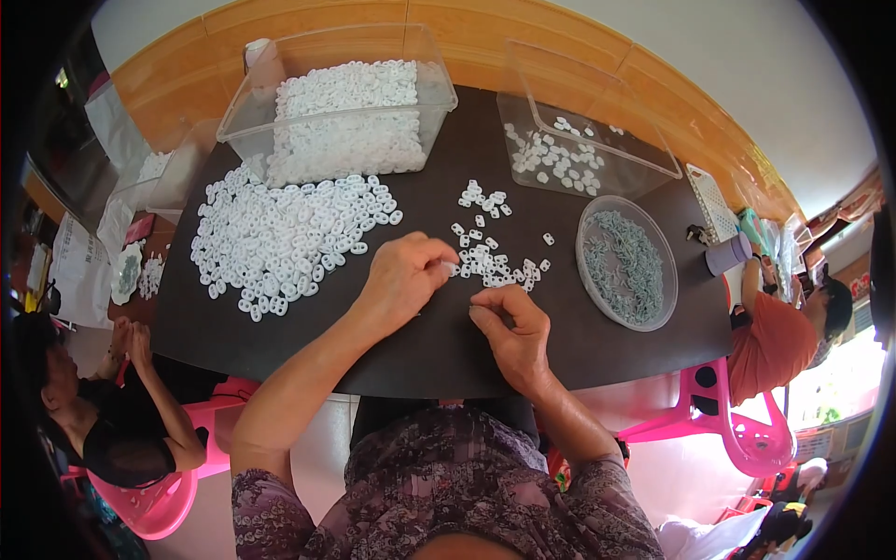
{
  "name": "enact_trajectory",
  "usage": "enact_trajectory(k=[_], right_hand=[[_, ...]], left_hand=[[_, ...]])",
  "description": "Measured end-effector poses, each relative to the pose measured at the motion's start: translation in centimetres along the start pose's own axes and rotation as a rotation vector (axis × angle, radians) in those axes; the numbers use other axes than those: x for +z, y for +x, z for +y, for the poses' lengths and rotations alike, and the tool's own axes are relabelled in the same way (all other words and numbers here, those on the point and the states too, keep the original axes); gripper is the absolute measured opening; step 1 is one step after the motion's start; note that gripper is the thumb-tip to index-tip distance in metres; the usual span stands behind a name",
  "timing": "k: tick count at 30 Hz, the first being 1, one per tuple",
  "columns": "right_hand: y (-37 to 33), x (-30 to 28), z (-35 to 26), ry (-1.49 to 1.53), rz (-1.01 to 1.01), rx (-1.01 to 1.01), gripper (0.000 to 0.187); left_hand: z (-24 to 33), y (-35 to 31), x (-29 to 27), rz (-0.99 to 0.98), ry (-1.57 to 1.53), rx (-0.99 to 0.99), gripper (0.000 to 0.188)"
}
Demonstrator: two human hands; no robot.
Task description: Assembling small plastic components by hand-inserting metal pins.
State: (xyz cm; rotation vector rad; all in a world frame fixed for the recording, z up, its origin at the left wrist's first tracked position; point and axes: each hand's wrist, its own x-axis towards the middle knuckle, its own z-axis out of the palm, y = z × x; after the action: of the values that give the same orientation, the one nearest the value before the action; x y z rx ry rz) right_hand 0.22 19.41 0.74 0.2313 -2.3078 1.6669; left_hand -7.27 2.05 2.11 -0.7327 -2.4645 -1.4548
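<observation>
Over the middle of the dark table, my left hand (403, 280) is closed in a pinch on a small white plastic piece (453, 269). My right hand (515, 338) is just to the right and nearer to me, thumb and fingers pressed together; whatever it may hold is too small to make out. Beyond both hands lies a loose scatter of white two-holed oval pieces (495, 266). To their left spreads a large pile of similar white two-holed pieces (280, 233). A round clear tub (584, 280) with many slender grey-blue bits (627, 271) stands right of my right hand.
At the back left is a clear bin (245, 119) heaped with white pieces. Another clear bin (644, 161), holding some white pieces, stands back right. A purple cup (728, 254) is at the right edge. People sit left (103, 401) and right (775, 345), near pink plastic chairs (756, 434).
</observation>
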Motion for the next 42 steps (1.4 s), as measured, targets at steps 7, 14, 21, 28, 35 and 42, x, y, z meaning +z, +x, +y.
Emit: enact_trajectory(k=[7, 14, 21, 28, 35, 42], right_hand=[[-0.9, 0.1, -2.4, 0.137, -0.017, 0.118, 0.012], [-1.1, 1.0, -3.2, 0.164, -0.056, 0.116, 0.013], [-1.3, 1.4, -2.9, 0.139, -0.078, 0.068, 0.015], [-1.1, 1.8, -3.0, 0.063, -0.094, -0.047, 0.019], [-1.2, 2.2, -3.3, 0.067, -0.115, -0.034, 0.017], [-1.1, 2.0, -3.2, 0.027, -0.094, -0.026, 0.020]], left_hand=[[2.5, -4.8, -0.6, 0.005, -0.880, -0.528, 0.007], [3.2, -6.7, 0.2, 0.084, -0.986, -0.528, 0.012], [3.3, -7.7, 0.3, 0.109, -1.071, -0.550, 0.011], [3.8, -8.2, 0.4, 0.149, -0.989, -0.527, 0.010], [3.5, -8.8, 0.8, 0.188, -0.913, -0.507, 0.010], [3.4, -9.0, 0.2, 0.165, -1.042, -0.533, 0.009]])
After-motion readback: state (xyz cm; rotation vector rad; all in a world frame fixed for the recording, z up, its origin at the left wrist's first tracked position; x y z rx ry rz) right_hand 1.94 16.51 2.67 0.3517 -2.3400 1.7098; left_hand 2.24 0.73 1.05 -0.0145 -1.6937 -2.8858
